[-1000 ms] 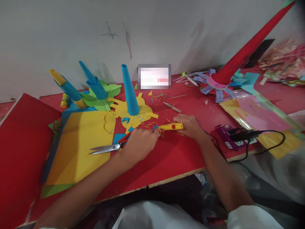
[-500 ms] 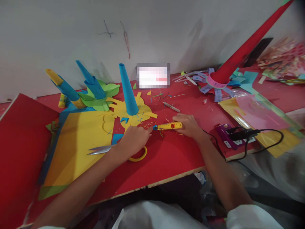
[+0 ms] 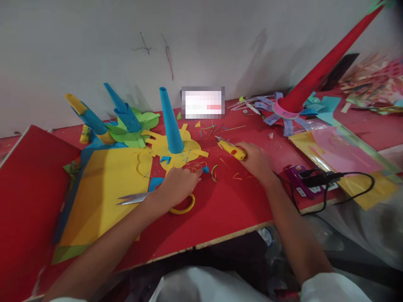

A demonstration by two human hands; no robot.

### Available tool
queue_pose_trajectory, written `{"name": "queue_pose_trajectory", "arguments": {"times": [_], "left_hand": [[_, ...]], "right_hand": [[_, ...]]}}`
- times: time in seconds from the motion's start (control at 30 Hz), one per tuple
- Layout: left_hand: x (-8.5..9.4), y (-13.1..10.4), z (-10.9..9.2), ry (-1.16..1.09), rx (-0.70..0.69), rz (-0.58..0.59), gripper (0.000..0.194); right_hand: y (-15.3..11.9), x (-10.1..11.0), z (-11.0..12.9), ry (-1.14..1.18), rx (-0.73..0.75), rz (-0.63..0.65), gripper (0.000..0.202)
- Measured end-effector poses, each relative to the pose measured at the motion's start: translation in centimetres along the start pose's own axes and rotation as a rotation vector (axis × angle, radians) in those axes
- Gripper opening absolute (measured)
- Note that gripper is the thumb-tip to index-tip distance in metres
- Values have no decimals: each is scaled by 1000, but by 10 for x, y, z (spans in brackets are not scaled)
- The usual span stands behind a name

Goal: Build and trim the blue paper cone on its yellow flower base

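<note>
My right hand (image 3: pixel 254 160) grips a yellow glue gun (image 3: pixel 232 150), its tip pointing up and left over the red table. At the small blue paper piece (image 3: pixel 205 169) are the fingertips of my left hand (image 3: pixel 182 183), closed together; whether they pinch the piece is too small to tell. Partly beneath my left hand and forearm lie scissors (image 3: pixel 185 205) with yellow handles. Just behind stands a blue paper cone (image 3: pixel 171 126) on a yellow petal-shaped base (image 3: pixel 192 148), with thin paper scraps around it.
Yellow sheets (image 3: pixel 103 184) lie at left beside a red board (image 3: pixel 28 201). Two more blue cones stand back left, one on green leaves (image 3: pixel 147 121). A tall red cone (image 3: pixel 330 63), a purple box (image 3: pixel 299 178) with black cables and wrapped paper (image 3: pixel 349 151) are at right.
My right hand has moved the glue gun right and away from the small blue piece, and its tip now points up and left. My left hand has stayed nearly in place.
</note>
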State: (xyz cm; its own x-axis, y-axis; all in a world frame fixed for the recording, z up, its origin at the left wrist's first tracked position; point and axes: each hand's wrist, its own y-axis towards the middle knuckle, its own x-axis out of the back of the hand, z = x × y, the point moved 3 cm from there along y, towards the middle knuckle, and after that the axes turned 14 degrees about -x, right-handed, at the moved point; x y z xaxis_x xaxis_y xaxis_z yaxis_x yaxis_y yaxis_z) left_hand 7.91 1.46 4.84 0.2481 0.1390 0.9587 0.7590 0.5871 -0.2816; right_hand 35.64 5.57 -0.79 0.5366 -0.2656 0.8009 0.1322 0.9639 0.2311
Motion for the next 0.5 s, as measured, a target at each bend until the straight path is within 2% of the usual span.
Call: {"name": "queue_pose_trajectory", "arguments": {"times": [0.13,0.23,0.3,0.37,0.43,0.5], "left_hand": [[1,1,1,-21,17,17,45],[4,0,5,-65,23,2,42],[6,0,9,-112,13,-20,41],[7,0,12,-159,6,-31,40],[7,0,15,-192,2,-49,40],[6,1,17,-208,-6,-79,39]], "right_hand": [[2,-6,-2,-149,109,35,53],[1,-5,0,-204,149,57,65],[-1,-2,7,-186,157,5,59],[-7,0,23,-101,210,-67,38],[-18,-5,45,-18,371,-12,17],[-30,-16,66,-38,542,105,15]]}}
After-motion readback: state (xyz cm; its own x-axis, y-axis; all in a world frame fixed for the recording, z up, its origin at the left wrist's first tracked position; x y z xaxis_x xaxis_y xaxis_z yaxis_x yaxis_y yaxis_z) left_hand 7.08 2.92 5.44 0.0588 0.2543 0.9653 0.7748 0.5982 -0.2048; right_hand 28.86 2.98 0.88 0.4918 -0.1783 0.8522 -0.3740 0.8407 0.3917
